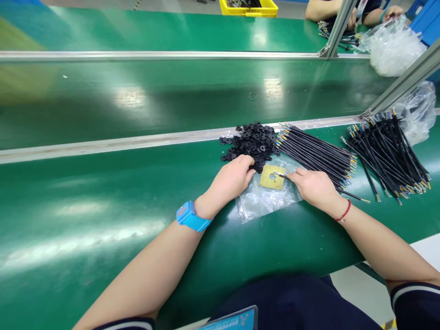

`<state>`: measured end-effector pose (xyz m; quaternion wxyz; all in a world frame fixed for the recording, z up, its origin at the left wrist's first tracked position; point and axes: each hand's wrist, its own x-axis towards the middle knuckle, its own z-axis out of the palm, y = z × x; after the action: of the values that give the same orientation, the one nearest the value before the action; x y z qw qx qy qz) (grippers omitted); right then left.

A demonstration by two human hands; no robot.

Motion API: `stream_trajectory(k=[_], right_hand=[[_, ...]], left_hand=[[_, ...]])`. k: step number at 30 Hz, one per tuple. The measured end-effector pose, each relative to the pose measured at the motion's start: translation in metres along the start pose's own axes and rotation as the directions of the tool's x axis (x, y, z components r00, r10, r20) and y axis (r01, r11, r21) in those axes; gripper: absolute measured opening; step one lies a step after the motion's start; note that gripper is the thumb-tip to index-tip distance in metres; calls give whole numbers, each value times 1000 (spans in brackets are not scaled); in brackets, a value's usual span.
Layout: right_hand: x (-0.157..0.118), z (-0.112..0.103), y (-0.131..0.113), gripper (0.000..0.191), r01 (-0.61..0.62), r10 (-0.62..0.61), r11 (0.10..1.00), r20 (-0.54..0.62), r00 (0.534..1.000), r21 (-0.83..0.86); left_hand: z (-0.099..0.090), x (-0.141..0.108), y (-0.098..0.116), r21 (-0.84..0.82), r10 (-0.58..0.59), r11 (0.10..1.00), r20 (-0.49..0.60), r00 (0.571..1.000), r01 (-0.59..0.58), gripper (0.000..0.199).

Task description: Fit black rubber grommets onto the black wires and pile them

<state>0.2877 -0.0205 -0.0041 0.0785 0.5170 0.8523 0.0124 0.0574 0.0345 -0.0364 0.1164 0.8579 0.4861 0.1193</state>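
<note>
The right hand [314, 187] pinches a thin black cable [283, 176], its tip over a yellow square plate [272, 182]; poor aim could bend its wires. The left hand [235, 178] touches small flat black pieces [256, 142]; its grip I cannot tell.

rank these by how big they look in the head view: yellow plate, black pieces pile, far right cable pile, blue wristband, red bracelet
1. Far right cable pile
2. Black pieces pile
3. Yellow plate and blue wristband: too alike to rank
4. Red bracelet
</note>
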Motion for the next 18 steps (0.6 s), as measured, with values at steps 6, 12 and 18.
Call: stream_trajectory(k=[6, 12, 18], right_hand=[[-3, 2, 1, 32, -1, 1, 1000, 3, 1000, 18], [-9, 1, -1, 28, 44, 72, 930, -297, 952, 366], [-14, -2, -6, 26, 184, 47, 883, -471, 881, 433]], left_hand=[[-7, -5, 7, -30, -149, 988, 3, 989, 149, 16], [-12, -6, 18, -651, -189, 754, -82, 979, 91, 20], [-11, -8, 25, -946, -124, 317, 34, 992, 72, 26]])
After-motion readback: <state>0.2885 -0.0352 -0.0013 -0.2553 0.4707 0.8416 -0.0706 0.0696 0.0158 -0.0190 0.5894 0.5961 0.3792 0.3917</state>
